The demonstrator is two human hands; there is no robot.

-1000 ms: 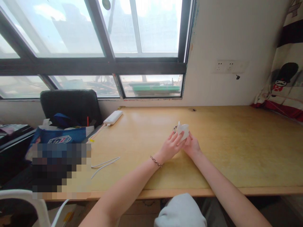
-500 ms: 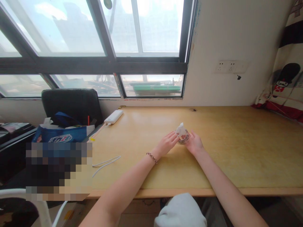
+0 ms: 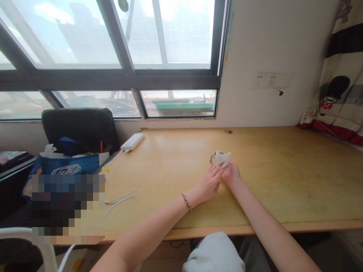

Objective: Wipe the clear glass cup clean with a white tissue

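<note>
My left hand is closed on a crumpled white tissue, its fingertips pressing the tissue close to my right hand. My right hand is curled around a small round object with a shiny, dark rim. Only the curved left part of that rim shows; tissue and fingers cover the rest, so its exact kind is unclear. Both hands meet just over the wooden desk. A braided bracelet circles my left wrist.
A white power bank with a cable lies at the desk's left back edge. Nearer, a white cable loops on the desk. A black chair with a blue bag stands at the left. Sockets are on the wall.
The tissue has moved right across the round object, toward my right hand. My left hand has shifted right and slightly nearer me. The round object has turned, and the view has shifted slightly.
</note>
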